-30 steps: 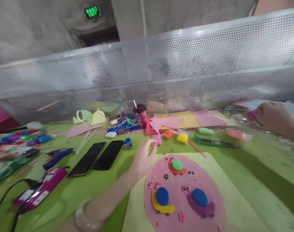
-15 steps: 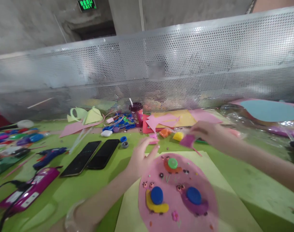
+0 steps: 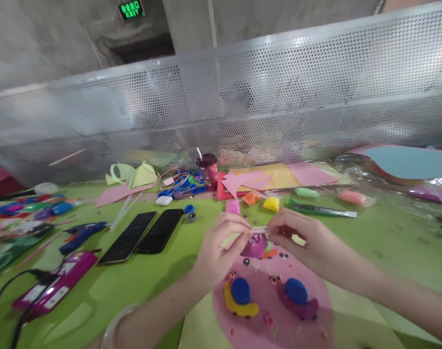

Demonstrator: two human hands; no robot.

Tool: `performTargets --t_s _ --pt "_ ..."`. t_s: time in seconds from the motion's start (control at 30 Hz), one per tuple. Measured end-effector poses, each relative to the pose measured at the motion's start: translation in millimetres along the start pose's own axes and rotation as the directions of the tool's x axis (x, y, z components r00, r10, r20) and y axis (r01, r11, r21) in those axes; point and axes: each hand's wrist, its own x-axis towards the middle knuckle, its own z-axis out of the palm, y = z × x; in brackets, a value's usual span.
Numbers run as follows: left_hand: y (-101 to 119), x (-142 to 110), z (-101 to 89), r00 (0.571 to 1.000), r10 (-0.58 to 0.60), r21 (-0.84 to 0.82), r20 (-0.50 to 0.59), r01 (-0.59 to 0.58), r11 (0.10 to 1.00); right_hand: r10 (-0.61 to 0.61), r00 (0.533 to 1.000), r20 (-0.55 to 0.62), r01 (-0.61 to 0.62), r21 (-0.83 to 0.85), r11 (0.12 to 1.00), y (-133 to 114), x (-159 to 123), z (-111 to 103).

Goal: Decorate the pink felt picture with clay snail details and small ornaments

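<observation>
Both hands pinch the top edge of a small clear packet of purple clay [image 3: 255, 246], which hangs between them. My left hand [image 3: 224, 242] grips its left corner and my right hand [image 3: 302, 237] its right corner, fingers closed. Below lies a pink paper oval [image 3: 250, 310] on a pale yellow sheet [image 3: 351, 315]. On it are a yellow clay snail [image 3: 238, 306] and a purple clay snail [image 3: 301, 308], each with a blue cap as its shell. An orange snail higher up is mostly hidden behind the packet and my right hand.
Beyond my hands lie pink [image 3: 233, 207], orange [image 3: 250, 198] and yellow clay packets [image 3: 271, 203] and a green utility knife [image 3: 320, 209]. Two phones [image 3: 160, 231], a blue glue gun [image 3: 82, 237] and a magenta power strip [image 3: 57, 286] are on the left. A lidded cup [image 3: 207, 172] stands against the perforated metal panel.
My right hand has brought the purple packet left and down over the pink oval. My left hand has moved in and taken hold of its other corner. The utility knife is now uncovered.
</observation>
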Motion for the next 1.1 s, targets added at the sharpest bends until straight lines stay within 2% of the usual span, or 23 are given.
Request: performTargets --t_s 0.17,0.33,0.53,0.63,0.8,0.9,0.97,1.0,1.03,1.07,1.1 --pt "5 2 0.1 0.999 0.051 0.001 0.006 -0.051 0.999 0.024 0.999 0.026 -0.025 0.074 0.997 -3 -2 -2" --pt "8 1 1.2 0.995 0.091 -0.013 0.035 -0.09 0.996 -0.109 0.992 -0.057 0.112 0.05 0.993 -1 -7 0" --pt "5 1 1.9 0.991 0.117 0.006 0.067 -0.118 0.993 -0.288 0.955 -0.067 0.28 -0.105 0.954 5 -10 4" --pt "4 2 2.0 0.987 0.135 0.006 0.085 -0.136 0.991 -0.339 0.939 -0.061 0.324 -0.178 0.929 2 -10 7" --pt "6 0 1.5 0.991 0.075 0.025 0.112 -0.078 0.997 -0.364 0.929 -0.068 0.334 -0.267 0.904 -3 -11 12" --pt "-3 1 1.5 0.992 -0.032 0.054 0.126 0.026 0.998 -0.392 0.912 -0.122 0.345 -0.29 0.893 -1 -4 6" --pt "-15 3 1.9 0.986 -0.141 0.099 0.091 0.132 0.986 -0.377 0.907 -0.189 0.309 -0.311 0.899 9 7 -7" --pt "-23 4 2.1 0.978 -0.194 0.127 0.082 0.183 0.975 -0.34 0.912 -0.228 0.254 -0.336 0.907 16 14 -16" --pt "-30 6 2.2 0.969 -0.228 0.158 0.095 0.211 0.965 -0.259 0.922 -0.287 0.142 -0.371 0.918 26 21 -28" --pt "-37 8 2.2 0.959 -0.25 0.192 0.134 0.222 0.956 -0.149 0.907 -0.393 -0.018 -0.391 0.92 38 28 -41" --pt "-42 10 2.3 0.944 -0.259 0.226 0.202 0.212 0.951 -0.096 0.874 -0.477 -0.107 -0.382 0.918 51 35 -55"
